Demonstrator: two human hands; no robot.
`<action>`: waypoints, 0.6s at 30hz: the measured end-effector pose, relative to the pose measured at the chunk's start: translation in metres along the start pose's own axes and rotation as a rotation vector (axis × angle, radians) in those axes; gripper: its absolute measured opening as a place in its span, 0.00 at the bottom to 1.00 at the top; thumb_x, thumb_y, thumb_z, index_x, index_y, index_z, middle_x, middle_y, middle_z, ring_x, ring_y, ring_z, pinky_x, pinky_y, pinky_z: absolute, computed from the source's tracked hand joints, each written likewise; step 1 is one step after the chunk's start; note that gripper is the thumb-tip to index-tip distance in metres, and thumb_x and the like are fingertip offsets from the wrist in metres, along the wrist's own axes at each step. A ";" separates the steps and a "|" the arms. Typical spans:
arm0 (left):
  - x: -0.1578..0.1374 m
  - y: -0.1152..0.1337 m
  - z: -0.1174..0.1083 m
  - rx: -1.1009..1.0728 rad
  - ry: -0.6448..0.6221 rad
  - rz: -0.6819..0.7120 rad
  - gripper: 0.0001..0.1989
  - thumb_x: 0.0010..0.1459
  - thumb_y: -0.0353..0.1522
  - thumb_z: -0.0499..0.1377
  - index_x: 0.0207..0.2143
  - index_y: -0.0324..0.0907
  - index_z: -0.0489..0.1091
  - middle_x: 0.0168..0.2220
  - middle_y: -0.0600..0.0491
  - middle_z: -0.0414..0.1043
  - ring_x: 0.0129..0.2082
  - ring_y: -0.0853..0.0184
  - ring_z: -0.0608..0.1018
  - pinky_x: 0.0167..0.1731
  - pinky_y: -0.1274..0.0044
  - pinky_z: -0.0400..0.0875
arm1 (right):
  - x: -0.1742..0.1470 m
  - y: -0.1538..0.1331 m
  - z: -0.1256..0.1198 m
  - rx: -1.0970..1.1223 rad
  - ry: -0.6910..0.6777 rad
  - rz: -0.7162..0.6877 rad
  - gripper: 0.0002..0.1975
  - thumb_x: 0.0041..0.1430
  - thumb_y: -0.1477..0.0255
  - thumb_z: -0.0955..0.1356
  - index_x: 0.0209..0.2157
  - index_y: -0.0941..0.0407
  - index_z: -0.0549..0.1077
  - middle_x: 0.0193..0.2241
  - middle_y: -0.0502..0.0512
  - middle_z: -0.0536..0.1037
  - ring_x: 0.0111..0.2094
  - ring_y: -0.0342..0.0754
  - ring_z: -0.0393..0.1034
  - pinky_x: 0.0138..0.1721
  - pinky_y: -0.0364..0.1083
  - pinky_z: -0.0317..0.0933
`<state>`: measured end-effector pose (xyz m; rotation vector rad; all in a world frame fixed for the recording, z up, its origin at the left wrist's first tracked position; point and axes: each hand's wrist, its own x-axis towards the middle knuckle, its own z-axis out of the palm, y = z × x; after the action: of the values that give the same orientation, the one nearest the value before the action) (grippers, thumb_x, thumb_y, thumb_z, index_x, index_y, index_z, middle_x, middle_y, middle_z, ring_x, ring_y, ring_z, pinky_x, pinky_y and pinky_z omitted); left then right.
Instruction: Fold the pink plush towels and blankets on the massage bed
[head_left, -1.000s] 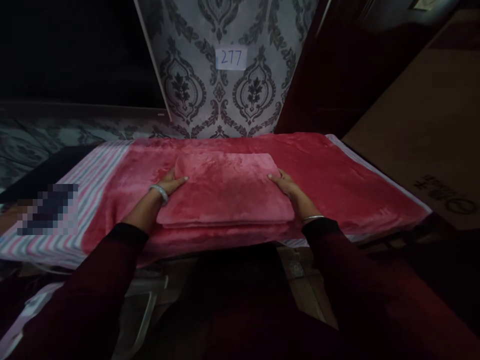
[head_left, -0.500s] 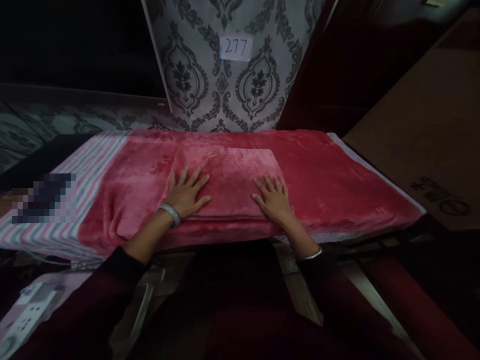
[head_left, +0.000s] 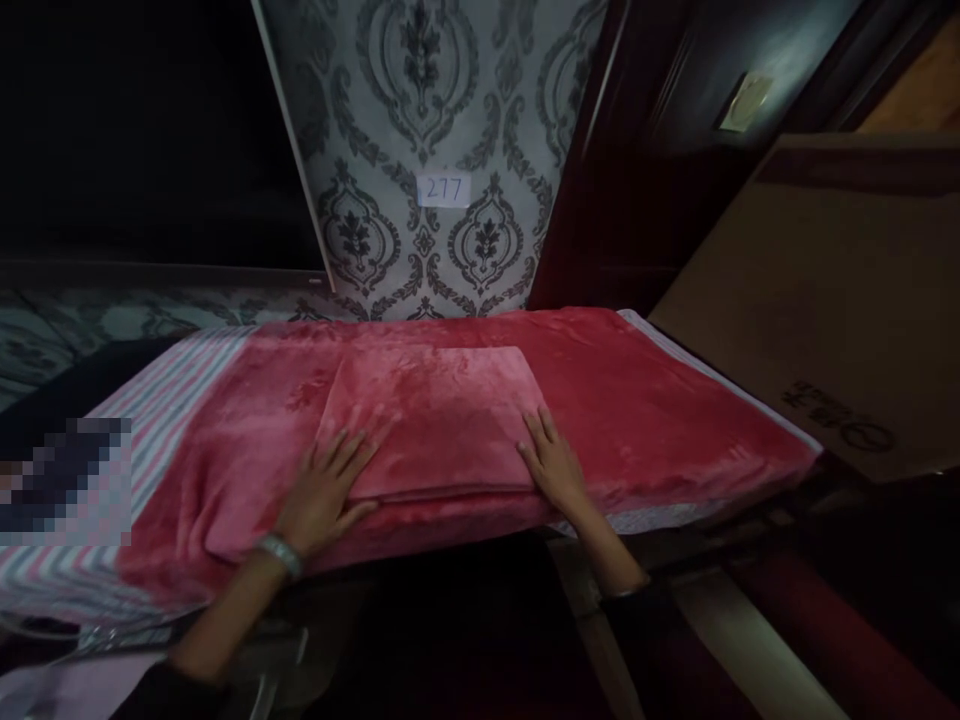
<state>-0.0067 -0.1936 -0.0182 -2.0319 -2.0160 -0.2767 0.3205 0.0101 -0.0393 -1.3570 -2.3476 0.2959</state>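
Your folded red cloth point(head_left: 442, 420) lies flat near the middle of the larger red blanket point(head_left: 660, 420). Your left hand point(head_left: 321, 500) is palm down at the cloth's eight o'clock, fingers loosely spread and pointing toward one. Your right hand point(head_left: 553, 465) is at its four o'clock, fingers slightly apart, tips over the edge and aimed at eleven; you can't tell how firmly either presses. The striped border point(head_left: 180, 420) sits at nine, the paper marked 277 point(head_left: 444, 190) at twelve.
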 end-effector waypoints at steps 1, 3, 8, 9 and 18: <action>-0.010 -0.006 0.003 0.002 0.038 0.010 0.36 0.63 0.48 0.53 0.69 0.46 0.53 0.70 0.45 0.52 0.69 0.47 0.55 0.64 0.50 0.56 | -0.005 0.009 0.003 0.051 0.019 -0.012 0.29 0.70 0.59 0.58 0.69 0.51 0.57 0.71 0.60 0.49 0.67 0.62 0.54 0.60 0.61 0.60; -0.026 -0.019 0.009 -0.003 0.105 0.005 0.33 0.64 0.46 0.52 0.68 0.44 0.56 0.70 0.43 0.52 0.69 0.47 0.56 0.62 0.52 0.60 | -0.019 0.026 0.007 0.128 0.063 -0.099 0.32 0.68 0.57 0.60 0.70 0.51 0.53 0.72 0.62 0.45 0.69 0.61 0.50 0.62 0.61 0.59; -0.033 -0.036 0.015 0.011 0.177 0.080 0.26 0.66 0.34 0.47 0.65 0.39 0.60 0.66 0.40 0.60 0.65 0.52 0.64 0.60 0.59 0.67 | -0.047 0.042 0.000 0.073 0.126 -0.339 0.42 0.61 0.59 0.69 0.71 0.49 0.49 0.73 0.60 0.38 0.71 0.62 0.40 0.65 0.63 0.52; -0.031 -0.036 0.014 0.026 0.189 0.094 0.25 0.65 0.31 0.46 0.63 0.39 0.62 0.64 0.40 0.63 0.63 0.53 0.67 0.59 0.60 0.69 | -0.049 0.041 -0.003 0.048 0.126 -0.349 0.41 0.61 0.62 0.69 0.71 0.49 0.50 0.72 0.59 0.42 0.71 0.62 0.42 0.65 0.63 0.53; 0.010 -0.032 -0.037 0.224 0.446 0.212 0.17 0.59 0.26 0.51 0.48 0.38 0.72 0.43 0.42 0.76 0.43 0.56 0.77 0.44 0.67 0.73 | -0.037 0.044 0.008 0.022 0.229 -0.414 0.38 0.54 0.83 0.60 0.67 0.52 0.58 0.65 0.62 0.63 0.60 0.54 0.65 0.58 0.57 0.65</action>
<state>-0.0363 -0.1955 0.0216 -1.8277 -1.4826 -0.3988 0.3676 0.0004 -0.0719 -0.8153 -2.3479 0.0393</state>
